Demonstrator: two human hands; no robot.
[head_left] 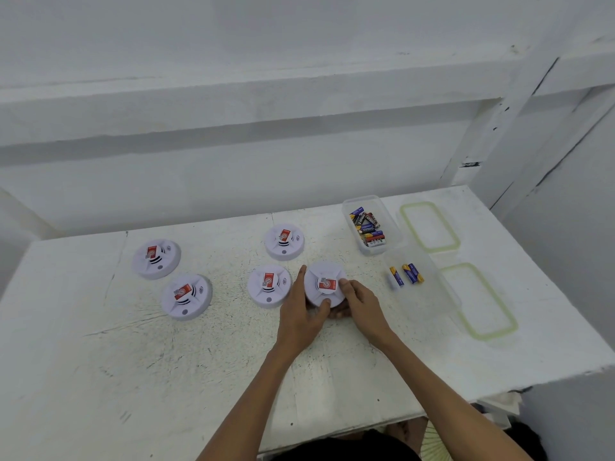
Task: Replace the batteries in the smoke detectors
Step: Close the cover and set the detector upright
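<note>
head view, left to right. two smoke detectors sit face up on the white table (199, 361), well apart from the work: the far-left detector (156, 258) and, at five o'clock of it, the second detector (186, 296). nearer the middle lie the third detector (269, 286) and, at one o'clock of that, the back detector (285, 241).

the held detector (324, 284) is just right of the third one. the left hand (301, 314) wraps its near-left edge, forefinger up the side at ten o'clock and thumb curled over the rim at six. the right hand (361, 306) clasps the three-to-five o'clock side, thumb on top beside the red label. whether the detector is lifted or resting on the table is unclear.

at one o'clock of it stands the full tub (369, 206) of mixed batteries (367, 227); at three o'clock the near tub (436, 294) holds three loose batteries (412, 273). two green-edged lids (429, 226) lie further right.

this looks like the opening step on one unit. the next move likely calls for opposed twisting, or a flip, to reach the battery bay, with a firm grip on the smooth rim.
</note>
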